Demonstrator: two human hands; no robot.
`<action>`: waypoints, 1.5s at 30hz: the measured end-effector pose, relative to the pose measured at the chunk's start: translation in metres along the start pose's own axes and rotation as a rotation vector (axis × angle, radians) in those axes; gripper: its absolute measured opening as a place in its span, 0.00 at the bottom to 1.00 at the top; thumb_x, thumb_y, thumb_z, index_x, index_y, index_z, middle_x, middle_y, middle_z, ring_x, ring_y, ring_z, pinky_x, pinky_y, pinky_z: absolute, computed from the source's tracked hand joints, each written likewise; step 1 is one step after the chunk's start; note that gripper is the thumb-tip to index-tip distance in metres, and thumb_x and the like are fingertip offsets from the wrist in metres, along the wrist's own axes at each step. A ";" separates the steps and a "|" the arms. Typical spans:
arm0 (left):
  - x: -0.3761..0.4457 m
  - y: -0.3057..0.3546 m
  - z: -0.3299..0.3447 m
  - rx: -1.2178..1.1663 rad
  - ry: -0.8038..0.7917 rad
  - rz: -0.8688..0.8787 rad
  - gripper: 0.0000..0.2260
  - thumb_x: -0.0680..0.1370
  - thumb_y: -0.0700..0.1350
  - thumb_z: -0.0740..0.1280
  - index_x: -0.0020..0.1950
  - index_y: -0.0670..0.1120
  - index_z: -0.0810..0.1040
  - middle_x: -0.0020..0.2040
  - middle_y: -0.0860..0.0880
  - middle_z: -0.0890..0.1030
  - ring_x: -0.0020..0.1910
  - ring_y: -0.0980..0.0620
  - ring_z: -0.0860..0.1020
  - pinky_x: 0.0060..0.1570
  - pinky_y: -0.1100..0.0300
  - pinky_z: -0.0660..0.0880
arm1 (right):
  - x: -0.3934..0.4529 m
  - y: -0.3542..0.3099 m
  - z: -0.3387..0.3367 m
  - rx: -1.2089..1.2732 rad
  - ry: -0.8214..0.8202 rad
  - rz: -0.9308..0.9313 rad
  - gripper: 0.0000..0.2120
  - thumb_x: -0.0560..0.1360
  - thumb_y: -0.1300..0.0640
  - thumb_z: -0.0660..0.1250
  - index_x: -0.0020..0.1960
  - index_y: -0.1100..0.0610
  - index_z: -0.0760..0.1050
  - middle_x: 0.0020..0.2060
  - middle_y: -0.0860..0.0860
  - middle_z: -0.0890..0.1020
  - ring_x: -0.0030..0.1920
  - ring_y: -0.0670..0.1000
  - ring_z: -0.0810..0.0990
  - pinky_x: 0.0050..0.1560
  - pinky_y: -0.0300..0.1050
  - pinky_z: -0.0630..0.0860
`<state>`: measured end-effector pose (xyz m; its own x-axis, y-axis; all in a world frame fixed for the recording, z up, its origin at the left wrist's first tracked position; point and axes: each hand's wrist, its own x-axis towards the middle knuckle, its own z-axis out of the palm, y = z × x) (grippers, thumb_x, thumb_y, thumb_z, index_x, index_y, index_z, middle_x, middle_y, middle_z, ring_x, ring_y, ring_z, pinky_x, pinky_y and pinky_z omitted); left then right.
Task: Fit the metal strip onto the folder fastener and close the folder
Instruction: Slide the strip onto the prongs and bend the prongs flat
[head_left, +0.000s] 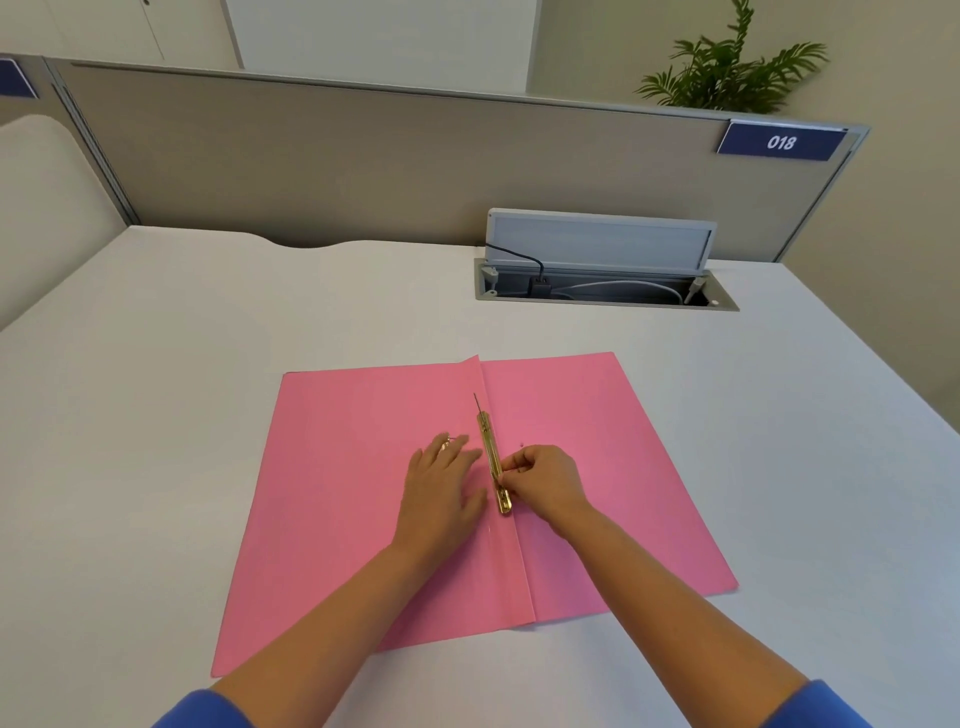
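Observation:
A pink folder lies open and flat on the white desk. Along its spine sits the gold metal strip, with a thin prong standing up at its far end. My left hand rests flat, fingers spread, on the left flap just beside the strip. To the right of the strip, my right hand pinches the strip's near part with fingertips. The strip's near end shows below my fingers.
An open cable box with a raised lid and cords is set into the desk at the back right. A grey partition with a "018" label runs behind it. A plant stands beyond.

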<state>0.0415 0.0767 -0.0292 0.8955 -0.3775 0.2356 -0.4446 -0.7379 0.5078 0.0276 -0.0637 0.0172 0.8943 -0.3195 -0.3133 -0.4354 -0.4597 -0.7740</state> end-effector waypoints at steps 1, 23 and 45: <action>0.003 0.000 0.002 0.024 -0.068 -0.027 0.21 0.75 0.49 0.63 0.68 0.49 0.68 0.74 0.47 0.63 0.75 0.45 0.54 0.72 0.44 0.50 | 0.000 0.000 0.000 -0.021 0.006 -0.006 0.06 0.67 0.65 0.70 0.43 0.62 0.82 0.32 0.50 0.79 0.40 0.50 0.78 0.49 0.47 0.79; 0.013 -0.001 0.014 0.129 -0.311 -0.142 0.23 0.77 0.61 0.53 0.72 0.61 0.56 0.77 0.41 0.40 0.74 0.45 0.33 0.71 0.43 0.35 | 0.017 0.015 -0.006 -0.196 -0.043 0.091 0.08 0.65 0.56 0.72 0.30 0.50 0.74 0.33 0.47 0.80 0.35 0.50 0.77 0.37 0.40 0.72; 0.016 -0.002 0.014 0.106 -0.329 -0.149 0.24 0.76 0.59 0.56 0.71 0.62 0.56 0.77 0.41 0.41 0.74 0.44 0.34 0.70 0.43 0.35 | 0.081 -0.020 -0.005 -0.193 -0.105 -0.237 0.08 0.72 0.63 0.69 0.50 0.64 0.82 0.48 0.59 0.85 0.44 0.52 0.79 0.48 0.44 0.75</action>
<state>0.0562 0.0639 -0.0379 0.9046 -0.4085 -0.1217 -0.3247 -0.8454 0.4242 0.1085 -0.0840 0.0099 0.9746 -0.1022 -0.1994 -0.2162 -0.6628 -0.7169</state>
